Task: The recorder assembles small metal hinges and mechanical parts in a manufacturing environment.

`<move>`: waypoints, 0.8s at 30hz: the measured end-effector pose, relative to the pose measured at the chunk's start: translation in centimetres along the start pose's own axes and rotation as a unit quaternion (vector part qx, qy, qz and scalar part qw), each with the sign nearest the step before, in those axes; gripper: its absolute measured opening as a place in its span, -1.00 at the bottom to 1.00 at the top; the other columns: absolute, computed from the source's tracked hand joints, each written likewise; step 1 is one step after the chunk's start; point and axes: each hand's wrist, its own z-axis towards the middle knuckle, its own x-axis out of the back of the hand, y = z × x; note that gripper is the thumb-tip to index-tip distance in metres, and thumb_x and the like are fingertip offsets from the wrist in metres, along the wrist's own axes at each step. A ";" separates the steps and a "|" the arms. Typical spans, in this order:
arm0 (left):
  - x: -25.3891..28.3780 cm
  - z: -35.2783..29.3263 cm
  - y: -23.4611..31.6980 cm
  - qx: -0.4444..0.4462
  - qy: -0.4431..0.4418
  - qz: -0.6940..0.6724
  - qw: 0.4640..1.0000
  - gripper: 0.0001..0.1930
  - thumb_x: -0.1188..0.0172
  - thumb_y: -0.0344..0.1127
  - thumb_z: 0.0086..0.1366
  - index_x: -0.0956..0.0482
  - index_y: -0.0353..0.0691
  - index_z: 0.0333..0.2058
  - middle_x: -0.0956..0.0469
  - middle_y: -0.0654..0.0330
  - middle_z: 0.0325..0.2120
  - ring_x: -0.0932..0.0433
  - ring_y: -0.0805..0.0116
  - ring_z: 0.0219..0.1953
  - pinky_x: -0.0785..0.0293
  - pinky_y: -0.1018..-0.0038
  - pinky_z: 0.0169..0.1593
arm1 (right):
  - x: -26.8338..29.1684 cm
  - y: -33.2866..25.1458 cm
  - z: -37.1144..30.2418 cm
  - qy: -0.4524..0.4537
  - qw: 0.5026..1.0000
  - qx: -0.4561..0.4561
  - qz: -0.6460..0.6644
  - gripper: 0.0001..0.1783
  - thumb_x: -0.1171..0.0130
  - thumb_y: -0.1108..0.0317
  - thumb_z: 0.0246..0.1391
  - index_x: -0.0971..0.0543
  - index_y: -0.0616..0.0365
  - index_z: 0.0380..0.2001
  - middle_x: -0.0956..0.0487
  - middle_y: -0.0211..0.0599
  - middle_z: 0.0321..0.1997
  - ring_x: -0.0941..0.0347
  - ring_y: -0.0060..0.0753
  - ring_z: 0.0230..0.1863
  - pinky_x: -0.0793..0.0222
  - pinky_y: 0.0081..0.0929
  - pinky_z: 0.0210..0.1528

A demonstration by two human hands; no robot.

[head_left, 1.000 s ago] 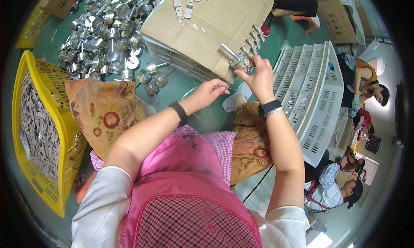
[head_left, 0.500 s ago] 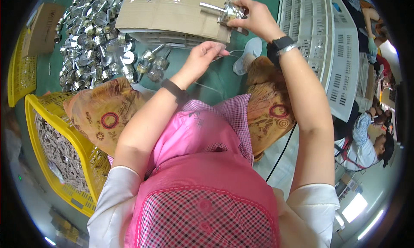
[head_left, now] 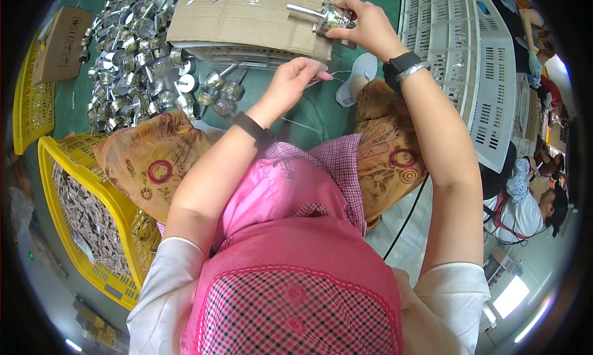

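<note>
At the right edge of a cardboard sheet (head_left: 247, 21), my right hand (head_left: 369, 26) grips a round metal part with a long shaft (head_left: 330, 20). The shaft points left over the cardboard, and my fingers hide part of the body. Lower and to the left, my left hand (head_left: 289, 82) is closed, thumb against fingers. A thin, pale looped piece (head_left: 333, 77) sticks out from its fingertips; its kind is not clear. Several like metal parts with shafts (head_left: 216, 86) lie on the green floor left of this hand.
A large heap of metal parts (head_left: 133, 52) covers the floor at left. A yellow basket (head_left: 123, 231) of small grey pieces stands beside my left leg. White plastic crates (head_left: 494, 89) stand at right. A cardboard box (head_left: 65, 46) is at far left. Another person (head_left: 525, 207) sits at far right.
Both hands stay in nearly the same place with the same holds. The view has shifted slightly.
</note>
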 end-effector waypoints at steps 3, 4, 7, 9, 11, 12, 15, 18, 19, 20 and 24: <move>-0.2 0.0 0.6 0.004 0.010 -0.009 1.000 -0.71 0.05 -0.22 0.36 -0.48 -0.35 -0.19 -0.59 0.14 -0.31 -0.51 0.45 -0.19 -0.36 0.51 0.00 | 0.2 -0.7 -0.5 0.032 0.998 0.031 -0.033 -0.39 -0.45 0.14 -0.42 -0.53 0.18 -0.21 -0.58 -0.08 -0.36 -0.51 -0.06 -0.28 -0.41 -0.28 -0.17; -0.2 0.1 0.6 -0.006 0.009 0.002 1.000 -0.71 0.05 -0.22 0.36 -0.48 -0.36 -0.19 -0.60 0.15 -0.31 -0.51 0.46 -0.20 -0.36 0.52 -0.01 | 0.3 -0.9 -0.7 0.020 0.999 0.024 -0.038 -0.34 -0.46 0.11 -0.42 -0.52 0.16 -0.17 -0.55 -0.05 -0.35 -0.49 -0.06 -0.27 -0.39 -0.28 -0.17; -0.6 0.2 0.9 -0.017 0.009 0.022 1.000 -0.71 0.05 -0.22 0.36 -0.49 -0.36 -0.21 -0.60 0.16 -0.33 -0.50 0.49 -0.22 -0.36 0.53 -0.03 | 0.4 -0.9 -0.6 0.005 0.999 0.014 -0.051 -0.31 -0.48 0.08 -0.42 -0.50 0.14 -0.14 -0.51 -0.02 -0.34 -0.47 -0.04 -0.25 -0.38 -0.28 -0.18; -0.6 0.2 0.9 -0.015 0.010 0.031 0.999 -0.71 0.05 -0.22 0.36 -0.49 -0.36 -0.22 -0.61 0.17 -0.34 -0.50 0.50 -0.22 -0.35 0.54 -0.03 | 0.3 -0.9 -0.6 0.009 0.998 0.018 -0.056 -0.32 -0.48 0.08 -0.42 -0.50 0.13 -0.15 -0.51 -0.01 -0.34 -0.47 -0.02 -0.25 -0.38 -0.27 -0.17; -0.5 0.2 0.7 -0.016 0.007 0.049 0.999 -0.72 0.04 -0.23 0.36 -0.50 -0.35 -0.23 -0.61 0.19 -0.34 -0.48 0.52 -0.22 -0.33 0.56 -0.02 | 0.1 -0.6 -0.7 0.018 0.998 0.024 -0.046 -0.32 -0.47 0.08 -0.42 -0.50 0.13 -0.15 -0.51 -0.01 -0.33 -0.46 -0.01 -0.26 -0.38 -0.27 -0.17; -0.4 0.2 0.5 -0.016 0.008 0.049 0.999 -0.72 0.04 -0.23 0.36 -0.50 -0.35 -0.23 -0.61 0.19 -0.34 -0.48 0.52 -0.22 -0.33 0.56 -0.02 | 0.0 -0.5 -0.7 0.027 0.999 0.029 -0.036 -0.32 -0.47 0.08 -0.41 -0.50 0.13 -0.16 -0.52 -0.01 -0.33 -0.46 -0.01 -0.26 -0.38 -0.27 -0.17; -0.2 0.3 0.3 -0.004 0.005 0.049 0.999 -0.73 0.05 -0.23 0.36 -0.50 -0.34 -0.24 -0.61 0.19 -0.35 -0.47 0.53 -0.21 -0.31 0.56 0.00 | 0.1 -0.7 -0.6 0.025 0.998 0.040 -0.052 -0.33 -0.47 0.09 -0.40 -0.49 0.12 -0.15 -0.52 -0.03 -0.33 -0.46 -0.02 -0.26 -0.38 -0.27 -0.17; -0.1 0.3 0.4 0.000 0.009 0.059 0.998 -0.74 0.05 -0.24 0.36 -0.50 -0.34 -0.24 -0.61 0.19 -0.34 -0.47 0.53 -0.21 -0.30 0.56 0.01 | -0.2 -0.6 -0.6 0.034 0.997 0.052 -0.040 -0.35 -0.46 0.12 -0.39 -0.49 0.11 -0.15 -0.53 -0.06 -0.34 -0.46 -0.05 -0.26 -0.39 -0.30 -0.18; -0.2 0.3 0.3 0.003 0.009 0.054 0.999 -0.74 0.04 -0.25 0.36 -0.50 -0.34 -0.25 -0.61 0.18 -0.35 -0.47 0.52 -0.21 -0.31 0.56 0.00 | -0.2 -0.6 -0.6 0.033 0.997 0.055 -0.041 -0.35 -0.46 0.12 -0.39 -0.49 0.11 -0.15 -0.53 -0.06 -0.34 -0.46 -0.05 -0.26 -0.39 -0.30 -0.18; -0.2 0.3 0.3 0.005 0.012 0.048 0.999 -0.75 0.04 -0.26 0.35 -0.50 -0.34 -0.25 -0.61 0.17 -0.35 -0.48 0.52 -0.22 -0.32 0.56 0.00 | -0.2 -0.8 -0.7 0.034 0.998 0.049 -0.031 -0.38 -0.46 0.15 -0.40 -0.49 0.12 -0.19 -0.53 -0.09 -0.35 -0.45 -0.05 -0.26 -0.38 -0.26 -0.18; -0.4 0.4 -0.2 0.014 0.021 0.038 0.999 -0.76 0.03 -0.28 0.35 -0.49 -0.36 -0.25 -0.60 0.17 -0.40 -0.51 0.53 -0.26 -0.38 0.60 -0.09 | -0.1 -1.1 -0.7 0.022 0.998 0.041 -0.036 -0.39 -0.46 0.18 -0.41 -0.50 0.15 -0.19 -0.54 -0.13 -0.37 -0.44 -0.11 -0.26 -0.38 -0.30 -0.18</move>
